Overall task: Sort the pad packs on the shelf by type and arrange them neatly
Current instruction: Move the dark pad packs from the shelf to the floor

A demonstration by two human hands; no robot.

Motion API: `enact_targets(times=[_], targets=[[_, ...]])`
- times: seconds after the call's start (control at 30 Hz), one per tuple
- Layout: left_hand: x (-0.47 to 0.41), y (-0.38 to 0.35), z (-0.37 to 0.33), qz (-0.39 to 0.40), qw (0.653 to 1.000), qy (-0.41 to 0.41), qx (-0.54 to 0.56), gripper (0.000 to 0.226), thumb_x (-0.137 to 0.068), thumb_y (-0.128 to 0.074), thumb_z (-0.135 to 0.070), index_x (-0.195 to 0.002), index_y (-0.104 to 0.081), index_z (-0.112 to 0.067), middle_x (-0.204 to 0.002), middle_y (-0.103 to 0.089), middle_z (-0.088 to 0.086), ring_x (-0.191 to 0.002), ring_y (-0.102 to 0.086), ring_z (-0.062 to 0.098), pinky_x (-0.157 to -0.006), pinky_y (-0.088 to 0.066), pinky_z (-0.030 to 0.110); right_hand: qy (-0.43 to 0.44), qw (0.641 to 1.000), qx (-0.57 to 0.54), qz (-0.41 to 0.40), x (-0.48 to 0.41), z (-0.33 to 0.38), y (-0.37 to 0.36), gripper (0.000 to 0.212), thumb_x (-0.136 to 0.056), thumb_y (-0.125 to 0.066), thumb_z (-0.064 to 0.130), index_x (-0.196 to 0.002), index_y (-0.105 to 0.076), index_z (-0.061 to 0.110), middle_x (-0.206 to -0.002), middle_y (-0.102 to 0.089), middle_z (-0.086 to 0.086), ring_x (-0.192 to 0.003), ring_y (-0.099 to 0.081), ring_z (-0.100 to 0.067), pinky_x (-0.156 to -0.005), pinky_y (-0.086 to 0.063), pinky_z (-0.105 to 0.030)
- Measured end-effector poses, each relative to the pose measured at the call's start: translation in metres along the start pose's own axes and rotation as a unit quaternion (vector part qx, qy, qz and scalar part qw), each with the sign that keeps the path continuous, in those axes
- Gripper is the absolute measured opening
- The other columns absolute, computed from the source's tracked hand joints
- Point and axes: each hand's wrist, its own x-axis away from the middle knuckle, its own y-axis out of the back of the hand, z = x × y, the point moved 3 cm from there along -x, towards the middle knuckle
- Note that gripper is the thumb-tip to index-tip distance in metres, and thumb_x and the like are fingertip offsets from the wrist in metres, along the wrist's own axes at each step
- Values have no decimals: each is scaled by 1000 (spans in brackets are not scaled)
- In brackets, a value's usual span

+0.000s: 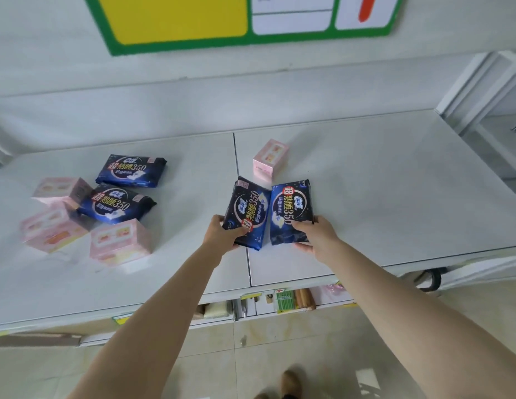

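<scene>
Two panels are forming the white shelf (380, 174), where a mixed blue-and-pink heap (115, 204) of packs is lying well to the left, nearer the left hand (222, 234). At the seam, that hand is gripping the left blue pack (246, 211) and the right hand (317, 234) the right blue pack (291, 211), side by side, long axes pointing away.

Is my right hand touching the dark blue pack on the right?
Touching. Head view: the right hand grips the near end of the dark blue pack, thumb on its face.
</scene>
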Motion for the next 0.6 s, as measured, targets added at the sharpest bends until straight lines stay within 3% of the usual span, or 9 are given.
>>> enact_targets(times=[0.07, 0.17, 0.3, 0.4, 0.6], targets=[[11, 9, 0, 5, 999, -12, 36, 46, -76, -74, -8, -110, -42, -12, -109, -56, 9, -94, -61, 26, -63, -54, 28, 11, 1000, -27, 1, 12, 0, 7, 36, -81, -66, 4, -109, -45, 8, -114, -56, -15, -97, -57, -29, -76, -52, -42], [26, 28, 3, 10, 997, -36, 73, 42, -77, -74, -9, -108, -46, -11, -109, -59, 9, -95, -62, 26, -68, -54, 29, 37, 998, -46, -1, 35, -3, 14, 36, -80, -67, 5, -111, -48, 9, -114, -57, -14, -100, -58, -29, -72, -52, -39], [39, 51, 5, 30, 994, -63, 83, 30, -77, -73, -8, -97, -51, -14, -106, -61, 10, -95, -62, 26, -73, -53, 29, 83, 995, -60, -18, 68, -8, 25, 35, -80, -67, 4, -111, -51, 9, -112, -59, -12, -99, -59, -27, -76, -53, -38], [55, 61, 4, 52, 991, -82, 92, 26, -79, -70, -6, -94, -50, -14, -99, -61, 8, -85, -62, 20, -71, -52, 27, 117, 990, -68, -29, 94, -13, 39, 32, -80, -67, 6, -109, -53, 10, -107, -61, -10, -91, -61, -22, -72, -54, -35], [100, 75, 21, 75, 986, -106, 109, 22, -80, -67, -2, -88, -50, -14, -93, -61, 8, -81, -62, 20, -68, -51, 29, 146, 983, -79, -78, 138, -39, 65, 34, -78, -70, 9, -107, -54, 16, -107, -61, -8, -100, -61, -27, -74, -54, -37]])
